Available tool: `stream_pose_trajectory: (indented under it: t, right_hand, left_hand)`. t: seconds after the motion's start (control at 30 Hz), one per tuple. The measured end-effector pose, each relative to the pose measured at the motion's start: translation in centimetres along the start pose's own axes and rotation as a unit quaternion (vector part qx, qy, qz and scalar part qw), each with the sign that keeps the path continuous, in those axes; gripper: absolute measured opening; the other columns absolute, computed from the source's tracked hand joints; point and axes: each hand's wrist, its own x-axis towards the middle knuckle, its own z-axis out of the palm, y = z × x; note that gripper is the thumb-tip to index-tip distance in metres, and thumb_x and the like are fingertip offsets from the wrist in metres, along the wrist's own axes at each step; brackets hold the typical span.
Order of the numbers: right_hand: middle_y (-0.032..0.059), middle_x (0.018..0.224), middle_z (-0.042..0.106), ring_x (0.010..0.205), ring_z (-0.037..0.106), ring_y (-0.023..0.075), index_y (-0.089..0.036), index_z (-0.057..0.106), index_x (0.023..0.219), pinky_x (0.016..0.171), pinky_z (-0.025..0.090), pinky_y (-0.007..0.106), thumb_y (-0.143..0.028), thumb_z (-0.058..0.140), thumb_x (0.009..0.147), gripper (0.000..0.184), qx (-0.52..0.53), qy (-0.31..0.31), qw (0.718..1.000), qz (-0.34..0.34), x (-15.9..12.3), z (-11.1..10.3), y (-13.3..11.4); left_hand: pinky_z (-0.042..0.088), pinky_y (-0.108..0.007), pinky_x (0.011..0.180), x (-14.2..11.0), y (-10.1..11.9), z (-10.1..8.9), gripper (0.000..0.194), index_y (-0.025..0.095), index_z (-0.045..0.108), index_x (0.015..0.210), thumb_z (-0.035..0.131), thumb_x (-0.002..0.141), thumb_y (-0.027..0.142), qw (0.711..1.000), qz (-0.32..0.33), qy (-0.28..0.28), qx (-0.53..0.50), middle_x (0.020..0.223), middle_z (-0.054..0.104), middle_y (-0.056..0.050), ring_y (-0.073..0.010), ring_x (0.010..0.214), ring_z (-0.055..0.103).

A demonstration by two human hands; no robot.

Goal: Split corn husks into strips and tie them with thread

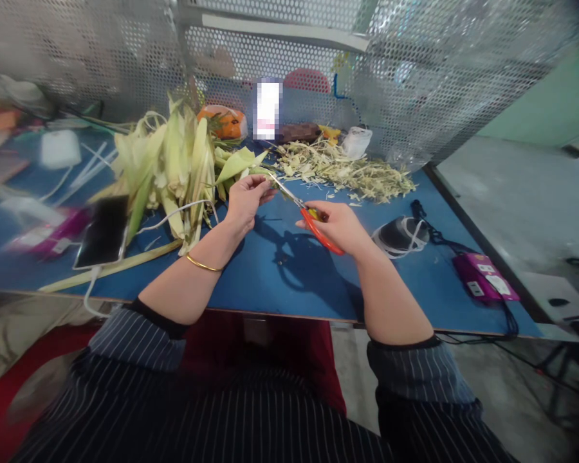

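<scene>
My left hand (249, 200) is closed, pinching the end of a pale green corn husk (241, 164) above the blue table. In my right hand (340, 225) is a pair of scissors (318, 231) with red handles, my fingers wrapped round the grips. The blades point up and left and meet the husk just by my left fingertips. A large heap of whole corn husks (174, 157) lies to the left of my left hand. Beyond my right hand spreads a pile of cut husk strips (361, 172). The husk's exact edge between my fingers is partly hidden.
A black phone (102, 231) with a white cable lies at left. At right are a dark object wrapped in white cord (401, 235) and a purple power strip (485, 276). An orange packet (224, 122) and a perforated metal screen (309, 58) stand behind the husks.
</scene>
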Motion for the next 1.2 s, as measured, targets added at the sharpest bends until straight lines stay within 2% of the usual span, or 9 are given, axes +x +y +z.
stream_pose_trajectory:
  t: [0.33, 0.5, 0.67, 0.77, 0.87, 0.97, 1.03, 1.13, 1.2]
  right_hand:
    - [-0.0011, 0.070, 0.057, 0.063, 0.043, 0.0124, -0.017, 0.072, 0.086, 0.061, 0.036, 0.027, -0.058, 0.072, 0.076, 0.042, -0.011, 0.008, 1.000, -0.009, 0.0, -0.1, 0.2]
    - [-0.0014, 0.066, 0.054, 0.062, 0.042, 0.0128, -0.017, 0.074, 0.089, 0.059, 0.034, 0.027, -0.064, 0.072, 0.073, 0.050, -0.017, 0.041, 0.999, -0.009, 0.1, 0.0, 0.4]
    - [-0.0012, 0.066, 0.055, 0.055, 0.043, 0.0125, -0.020, 0.072, 0.105, 0.055, 0.037, 0.029, -0.070, 0.072, 0.069, 0.061, 0.081, 0.117, 0.989, 0.048, 0.6, 0.1, 1.1]
    - [-0.0017, 0.065, 0.053, 0.050, 0.042, 0.0114, -0.024, 0.066, 0.112, 0.048, 0.037, 0.028, -0.076, 0.065, 0.073, 0.065, 0.170, 0.102, 0.977, 0.073, 0.6, 0.2, 0.9]
    - [-0.0017, 0.069, 0.051, 0.050, 0.041, 0.0098, -0.025, 0.062, 0.112, 0.046, 0.036, 0.026, -0.080, 0.061, 0.073, 0.068, 0.215, 0.075, 0.970, 0.079, 0.5, 0.3, 0.3]
    - [-0.0031, 0.067, 0.048, 0.051, 0.041, 0.0094, -0.024, 0.060, 0.111, 0.046, 0.035, 0.025, -0.082, 0.062, 0.070, 0.070, 0.212, 0.075, 0.972, 0.071, 0.4, 0.5, 0.0]
    - [-0.0033, 0.066, 0.048, 0.052, 0.041, 0.0100, -0.023, 0.061, 0.108, 0.048, 0.035, 0.026, -0.081, 0.063, 0.069, 0.070, 0.191, 0.087, 0.975, 0.067, 0.5, 0.6, 0.1]
    - [-0.0027, 0.065, 0.050, 0.055, 0.044, 0.0117, -0.021, 0.065, 0.106, 0.052, 0.038, 0.028, -0.077, 0.065, 0.070, 0.067, 0.151, 0.101, 0.982, 0.058, 0.8, 0.8, 0.6]
    - [-0.0017, 0.066, 0.053, 0.058, 0.046, 0.0128, -0.020, 0.067, 0.108, 0.055, 0.040, 0.029, -0.072, 0.067, 0.072, 0.063, 0.126, 0.101, 0.986, 0.046, 1.0, 0.8, 1.0]
  left_hand:
    - [0.056, -0.023, 0.063, 0.4, -0.4, -0.3, 0.012, 0.017, 0.064, 0.077, 0.072, 0.080, 0.009, 1.000, 0.005, -0.011, 0.007, 0.069, 0.067, 0.004, -0.0097, 0.062, 0.069]
    - [0.054, -0.022, 0.062, 0.3, -0.2, -0.3, 0.012, 0.017, 0.065, 0.078, 0.076, 0.076, 0.013, 1.000, -0.005, -0.006, 0.012, 0.070, 0.067, 0.004, -0.0098, 0.063, 0.069]
    - [0.051, -0.022, 0.062, 0.2, -0.1, -0.3, 0.013, 0.019, 0.065, 0.078, 0.077, 0.074, 0.015, 1.000, -0.002, -0.010, 0.013, 0.069, 0.065, 0.004, -0.0080, 0.061, 0.064]
    - [0.049, -0.021, 0.060, 0.1, -0.1, -0.4, 0.014, 0.019, 0.063, 0.076, 0.077, 0.074, 0.017, 1.000, -0.012, -0.011, 0.020, 0.067, 0.065, 0.004, -0.0079, 0.059, 0.062]
    - [0.054, -0.024, 0.064, -0.2, 0.1, -0.2, 0.010, 0.019, 0.062, 0.079, 0.072, 0.077, 0.018, 0.998, -0.054, -0.033, -0.001, 0.068, 0.067, 0.002, -0.0109, 0.062, 0.066]
    - [0.057, -0.028, 0.063, -0.8, 0.5, 0.0, 0.008, 0.019, 0.063, 0.086, 0.067, 0.080, 0.017, 0.994, -0.093, -0.062, -0.019, 0.068, 0.068, 0.001, -0.0127, 0.059, 0.067]
    - [0.055, -0.025, 0.056, -1.0, 0.7, 0.1, 0.009, 0.018, 0.066, 0.089, 0.070, 0.081, 0.017, 0.993, -0.096, -0.070, -0.014, 0.069, 0.067, 0.001, -0.0105, 0.054, 0.064]
    - [0.049, -0.020, 0.051, -1.1, 0.8, 0.1, 0.009, 0.017, 0.067, 0.084, 0.075, 0.081, 0.020, 0.993, -0.097, -0.073, -0.007, 0.069, 0.065, 0.002, -0.0078, 0.054, 0.062]
    - [0.050, -0.020, 0.055, -1.0, 0.7, 0.0, 0.010, 0.016, 0.067, 0.080, 0.077, 0.080, 0.020, 0.990, -0.115, -0.085, -0.012, 0.069, 0.065, 0.001, -0.0076, 0.058, 0.063]
